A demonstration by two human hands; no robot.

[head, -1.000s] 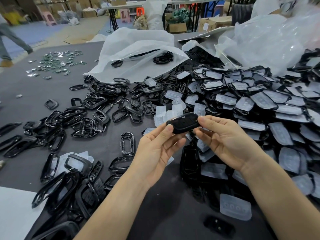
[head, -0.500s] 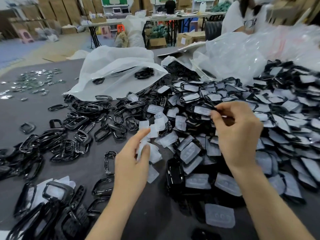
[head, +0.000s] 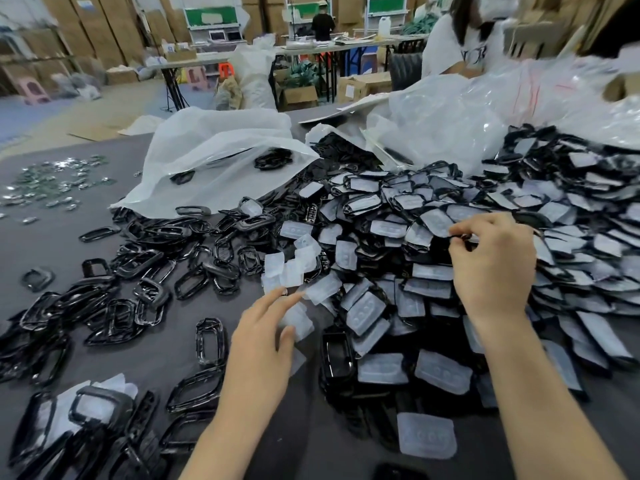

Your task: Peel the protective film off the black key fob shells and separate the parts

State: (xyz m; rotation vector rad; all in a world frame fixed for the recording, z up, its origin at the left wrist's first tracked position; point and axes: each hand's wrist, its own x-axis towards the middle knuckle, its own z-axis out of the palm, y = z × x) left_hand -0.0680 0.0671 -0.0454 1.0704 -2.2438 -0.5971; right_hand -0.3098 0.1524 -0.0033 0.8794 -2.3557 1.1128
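Our left hand (head: 261, 344) is stretched out with straight fingers and touches loose film pieces (head: 294, 271) on the dark grey surface (head: 69, 244). Our right hand (head: 491, 268), apart from it, is curled and pinches the edge of one black key fob shell (head: 462, 237) on top of the pile (head: 519, 216), where the shells are too many to count. To the left lie many black frames (head: 149, 292). Behind them are two bags: a white bag (head: 214, 161) and a clear bag (head: 467, 123). In the room we see cardboard boxes (head: 360, 85), a seated person (head: 460, 43) and a standing person (head: 322, 25).
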